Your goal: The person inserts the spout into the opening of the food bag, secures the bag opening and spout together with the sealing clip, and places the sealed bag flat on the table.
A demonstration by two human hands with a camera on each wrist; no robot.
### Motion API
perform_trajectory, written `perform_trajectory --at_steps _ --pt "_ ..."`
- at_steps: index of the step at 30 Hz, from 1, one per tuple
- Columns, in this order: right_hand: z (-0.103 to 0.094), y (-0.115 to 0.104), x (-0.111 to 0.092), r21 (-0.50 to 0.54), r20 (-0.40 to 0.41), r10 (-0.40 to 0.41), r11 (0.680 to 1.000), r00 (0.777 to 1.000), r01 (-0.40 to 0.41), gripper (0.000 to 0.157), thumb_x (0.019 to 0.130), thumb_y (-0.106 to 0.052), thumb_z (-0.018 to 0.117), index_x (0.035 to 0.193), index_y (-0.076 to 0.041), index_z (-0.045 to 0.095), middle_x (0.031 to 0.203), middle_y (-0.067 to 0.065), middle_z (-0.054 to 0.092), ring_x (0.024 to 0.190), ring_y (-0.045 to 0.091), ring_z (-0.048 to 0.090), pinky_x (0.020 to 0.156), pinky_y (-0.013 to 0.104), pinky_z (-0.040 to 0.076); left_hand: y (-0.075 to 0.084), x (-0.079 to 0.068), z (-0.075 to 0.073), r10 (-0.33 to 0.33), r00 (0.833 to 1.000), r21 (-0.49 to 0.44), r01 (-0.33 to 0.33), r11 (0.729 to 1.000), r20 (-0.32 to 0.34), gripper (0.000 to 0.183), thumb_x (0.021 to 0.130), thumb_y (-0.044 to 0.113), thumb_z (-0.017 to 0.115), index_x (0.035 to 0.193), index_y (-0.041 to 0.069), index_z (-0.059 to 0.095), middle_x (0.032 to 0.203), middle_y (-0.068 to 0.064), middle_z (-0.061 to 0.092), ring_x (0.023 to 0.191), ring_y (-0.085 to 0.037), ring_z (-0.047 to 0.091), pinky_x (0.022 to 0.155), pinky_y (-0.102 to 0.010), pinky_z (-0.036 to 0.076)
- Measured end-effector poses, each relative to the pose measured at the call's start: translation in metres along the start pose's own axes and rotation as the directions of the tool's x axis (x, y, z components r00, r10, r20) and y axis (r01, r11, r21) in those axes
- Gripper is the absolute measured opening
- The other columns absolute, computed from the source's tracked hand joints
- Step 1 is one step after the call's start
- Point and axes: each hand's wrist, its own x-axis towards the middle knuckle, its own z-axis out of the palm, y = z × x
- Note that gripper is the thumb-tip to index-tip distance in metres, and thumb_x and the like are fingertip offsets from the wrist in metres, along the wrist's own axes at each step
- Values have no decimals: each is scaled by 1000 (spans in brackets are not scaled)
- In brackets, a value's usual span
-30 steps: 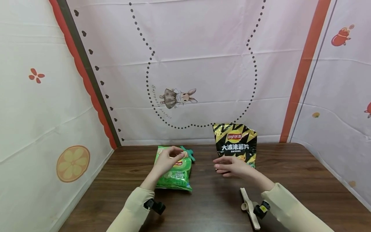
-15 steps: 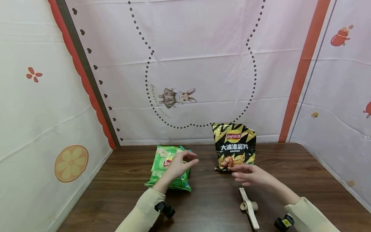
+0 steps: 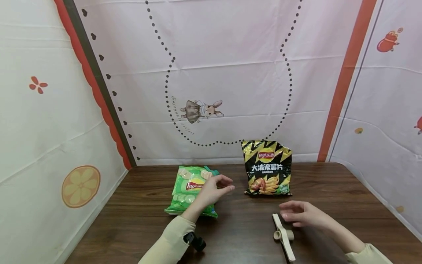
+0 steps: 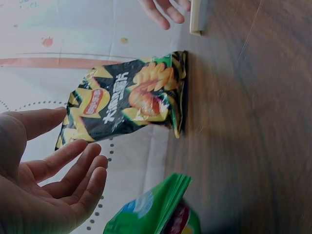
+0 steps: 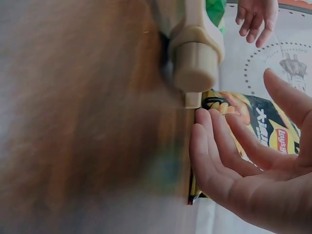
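Note:
My left hand [image 3: 212, 191], fingers loosely bent with nothing between them, hovers over the right side of a green Lay's chip bag [image 3: 184, 192]. That bag lies on the table, and a teal clip [image 3: 214, 171] shows at its far right corner, partly hidden. Just right of a beige bag clip [image 3: 284, 238] with a round spout is my right hand [image 3: 304, 213]; it holds nothing and its fingers are relaxed. The right wrist view also shows the clip's round spout [image 5: 195, 66] close to those fingers. A black-and-yellow Lay's bag [image 3: 266, 168] stands upright at the back.
The dark wooden table [image 3: 244, 234] runs back to a printed cloth wall [image 3: 230, 88]. Cloth sides [image 3: 39, 139] rise at left and right. The black bag stands close to the back cloth.
My right hand has drawn back from the black bag, toward the right and nearer me, beside the beige clip. My left hand has shifted right and slightly nearer me over the green bag.

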Motion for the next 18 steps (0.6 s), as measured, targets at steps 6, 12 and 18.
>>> perform_trajectory --at_steps 6,12,18 --pt "2 10 -10 -25 24 43 999 999 -42 54 92 -22 62 130 12 44 121 25 59 97 16 62 74 37 53 1 -1 13 -4 999 -17 5 1000 40 28 87 35 69 106 15 68 96 3 68 84 -8 61 73 -24 49" --pt "6 16 -11 -53 59 39 998 997 -36 52 89 -21 66 126 12 49 112 17 64 90 15 61 68 35 50 2 0 21 9 998 -8 -8 1000 59 31 87 34 69 106 9 67 94 2 68 81 -9 61 71 -24 49" --pt "8 17 -8 -88 84 -11 996 996 18 54 85 -22 71 123 12 52 106 11 65 92 14 59 68 31 49 5 0 23 1 997 -11 0 1000 73 33 87 34 68 108 8 67 96 3 68 81 -6 60 71 -23 50"
